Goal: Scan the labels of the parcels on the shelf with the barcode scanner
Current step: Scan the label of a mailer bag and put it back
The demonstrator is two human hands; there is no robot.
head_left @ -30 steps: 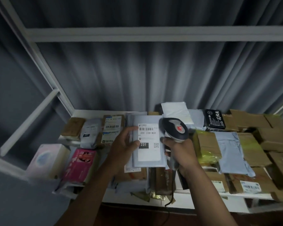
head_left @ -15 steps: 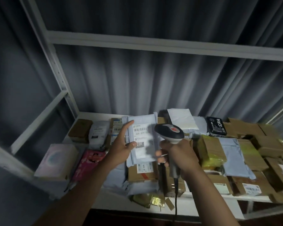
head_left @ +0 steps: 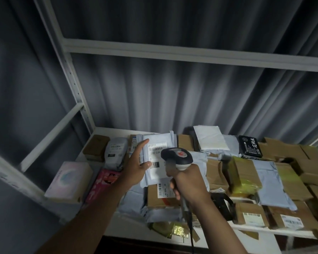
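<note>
Near the shelf's [head_left: 117,130] back-left corner, the left hand [head_left: 136,166] is still grasping the grey parcel [head_left: 157,158], now lifted upright, while the right hand [head_left: 188,182], clenched round the scanner [head_left: 177,157], is closing on its label [head_left: 157,162].

left hand [head_left: 136,167] holds grey parcel [head_left: 157,158]; right hand [head_left: 188,182] grips scanner [head_left: 176,157].

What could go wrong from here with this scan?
1. The scanner head partly hides the label on the grey parcel, so it may misread or catch the nearby box label.
2. The left hand holds the parcel only at its left edge; it could sag or slip.
3. The cable hangs past loose parcels at the shelf edge and could snag.
</note>
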